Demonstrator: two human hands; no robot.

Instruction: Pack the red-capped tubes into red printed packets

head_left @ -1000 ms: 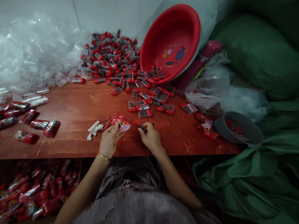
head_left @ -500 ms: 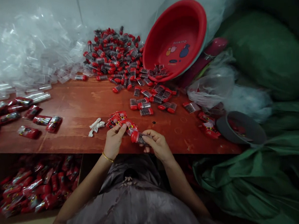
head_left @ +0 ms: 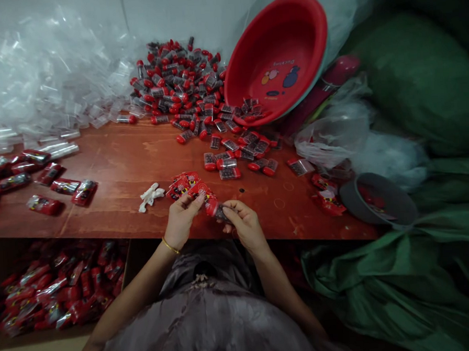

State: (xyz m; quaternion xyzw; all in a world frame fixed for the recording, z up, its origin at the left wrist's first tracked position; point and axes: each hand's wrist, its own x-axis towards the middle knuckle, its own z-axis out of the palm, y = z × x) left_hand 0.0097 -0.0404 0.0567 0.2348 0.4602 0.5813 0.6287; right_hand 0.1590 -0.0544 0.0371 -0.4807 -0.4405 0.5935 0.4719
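Note:
Near the table's front edge, my left hand [head_left: 180, 218] pinches a red printed wrapper [head_left: 200, 189] between thumb and fingers. My right hand [head_left: 245, 222] is closed on a small clear container with dark contents [head_left: 222, 213]; its red end meets the wrapper and is partly hidden there. More red printed wrappers [head_left: 180, 184] lie fanned out just beyond my left hand. A crumpled white piece [head_left: 151, 196] rests on the wood to their left.
Red-capped containers [head_left: 178, 84] are heaped at the back, beside a tilted red basin [head_left: 275, 53]. Clear empty tubes [head_left: 48, 75] pile up at the left. Wrapped red packs [head_left: 43, 205] lie at left and fill a box [head_left: 59, 289] below. A grey bowl [head_left: 351, 201] stands right.
My right hand has moved slightly left, bringing the container's red end up to the wrapper, where it is now overlapped. My left hand still pinches the wrapper.

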